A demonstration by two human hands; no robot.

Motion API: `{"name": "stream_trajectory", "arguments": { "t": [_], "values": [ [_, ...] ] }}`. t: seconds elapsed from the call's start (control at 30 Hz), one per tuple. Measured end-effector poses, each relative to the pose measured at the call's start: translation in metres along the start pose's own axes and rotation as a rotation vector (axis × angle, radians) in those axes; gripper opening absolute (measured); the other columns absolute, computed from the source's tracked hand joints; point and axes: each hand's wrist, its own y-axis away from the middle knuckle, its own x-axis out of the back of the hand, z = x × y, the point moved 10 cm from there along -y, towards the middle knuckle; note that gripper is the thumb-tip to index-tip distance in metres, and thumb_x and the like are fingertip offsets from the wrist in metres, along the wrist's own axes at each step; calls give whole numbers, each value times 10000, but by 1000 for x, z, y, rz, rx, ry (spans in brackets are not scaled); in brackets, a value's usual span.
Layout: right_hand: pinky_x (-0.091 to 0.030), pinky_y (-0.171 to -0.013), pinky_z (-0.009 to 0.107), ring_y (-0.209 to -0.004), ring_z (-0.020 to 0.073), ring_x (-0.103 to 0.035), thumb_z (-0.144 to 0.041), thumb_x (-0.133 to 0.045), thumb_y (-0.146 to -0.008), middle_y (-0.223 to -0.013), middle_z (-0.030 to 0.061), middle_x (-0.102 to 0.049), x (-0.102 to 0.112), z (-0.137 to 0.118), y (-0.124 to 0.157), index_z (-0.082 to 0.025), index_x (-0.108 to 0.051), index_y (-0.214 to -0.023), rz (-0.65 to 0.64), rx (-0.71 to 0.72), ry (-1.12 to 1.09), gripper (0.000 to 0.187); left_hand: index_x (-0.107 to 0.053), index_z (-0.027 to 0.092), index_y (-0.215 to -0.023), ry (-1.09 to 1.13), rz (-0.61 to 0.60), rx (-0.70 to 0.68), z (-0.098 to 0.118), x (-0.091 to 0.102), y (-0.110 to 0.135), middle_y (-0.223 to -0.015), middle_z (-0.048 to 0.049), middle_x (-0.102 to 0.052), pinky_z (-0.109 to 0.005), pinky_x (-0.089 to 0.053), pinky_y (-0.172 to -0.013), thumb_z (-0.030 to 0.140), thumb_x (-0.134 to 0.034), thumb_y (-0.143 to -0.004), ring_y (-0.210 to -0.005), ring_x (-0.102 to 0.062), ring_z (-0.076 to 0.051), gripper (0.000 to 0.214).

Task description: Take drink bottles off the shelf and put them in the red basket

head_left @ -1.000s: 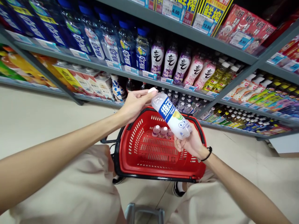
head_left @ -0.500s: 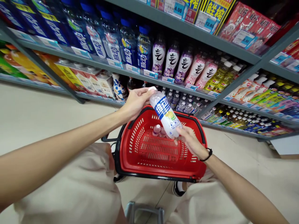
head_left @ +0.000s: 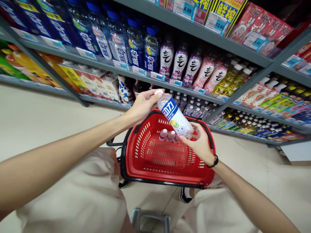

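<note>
A drink bottle (head_left: 175, 117) with a white cap and a blue-and-white label is held tilted over a red shopping basket (head_left: 155, 176). My left hand (head_left: 143, 106) pinches it at the cap, fingers closed. At its base, my right hand (head_left: 198, 144) grips the bottom between thumb and fingers; a black band is round that wrist. Inside the basket, small bottles (head_left: 163, 134) with white caps stand against the far wall, partly hidden behind the held bottle and my right hand.
Ahead, a grey shelf (head_left: 136, 72) carries blue-capped bottles (head_left: 151, 48), purple-labelled bottles (head_left: 180, 61) and cartons (head_left: 110, 85). Small bottles (head_left: 191, 106) fill the lower shelf behind the basket. A grey metal frame (head_left: 150, 215) stands on the floor between my legs.
The bottle has turned about its length, so its label shows a different part. My right hand has shifted its grip at the base, and more of the small bottles in the basket show.
</note>
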Motion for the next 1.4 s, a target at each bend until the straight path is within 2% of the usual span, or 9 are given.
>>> {"name": "stream_trajectory", "arguments": {
  "t": [0.13,0.3,0.4,0.5,0.6,0.77,0.9,1.13,1.4],
  "values": [
    [-622,-847,327,-1165,233,-686,-406,-935,-741,-1329,103,-669,5,-3,-2,-214,-609,-1284,45,30,-24,662,-746,110,-1189,7,-13,-2,-1,-1,1,-1254,-167,-782,-344,-610,-1055,283,-784,-975,-1111,-778,-209,278],
    [-625,-911,326,-1202,231,-683,-399,-989,-674,-1317,99,-691,-4,6,-2,-215,-607,-1244,-22,-96,-188,711,-759,129,-1195,-37,-18,5,4,0,4,-1291,-167,-769,-379,-611,-1066,337,-830,-934,-1157,-765,-240,341],
    [-593,-723,238,-1032,182,-706,-386,-1006,-648,-1282,101,-711,-12,10,0,-194,-629,-1225,-80,-213,-334,715,-769,141,-1196,-62,-28,-1,8,0,5,-1319,-175,-756,-399,-615,-1061,391,-876,-888,-1189,-753,-266,412],
    [-418,-488,187,-691,78,-588,-423,-973,-706,-1175,76,-713,-22,8,4,-177,-655,-1224,-165,-304,-449,656,-775,133,-1190,-65,-34,-25,12,-1,5,-1318,-179,-756,-387,-608,-1064,409,-902,-858,-1199,-748,-265,450],
    [-350,-460,180,-552,22,-438,-426,-951,-740,-995,13,-673,-28,2,7,-166,-657,-1177,-229,-334,-551,587,-780,130,-1172,-76,-32,-58,17,-1,4,-1279,-173,-771,-371,-609,-1046,422,-908,-847,-1166,-758,-253,455],
    [-297,-447,188,-488,39,-361,-476,-868,-830,-775,-41,-594,-37,0,13,-189,-591,-1169,-308,-383,-644,523,-793,145,-1145,-90,-30,-73,21,-3,3,-1225,-150,-785,-357,-594,-1056,418,-897,-860,-1175,-751,-239,408],
    [-266,-440,206,-466,61,-332,-551,-767,-892,-773,-16,-635,-40,7,15,-200,-564,-1158,-335,-448,-675,484,-802,151,-1118,-109,2,-79,22,2,3,-1229,-142,-782,-351,-599,-1029,414,-921,-827,-1146,-750,-231,410],
    [-255,-441,231,-419,71,-335,-670,-576,-950,-919,114,-768,-47,14,13,-156,-620,-1169,-440,-485,-676,561,-812,157,-1086,-204,33,-119,28,4,7,-1148,-131,-805,-344,-617,-953,543,-989,-679,-1069,-759,-249,588],
    [-206,-364,203,-344,69,-287,-685,-443,-986,-672,89,-694,-58,22,19,-90,-669,-1138,-523,-612,-717,655,-812,158,-1000,-260,75,-181,41,1,15,-1050,-103,-808,-317,-620,-837,562,-1000,-633,-967,-750,-233,577]
  ]
}}
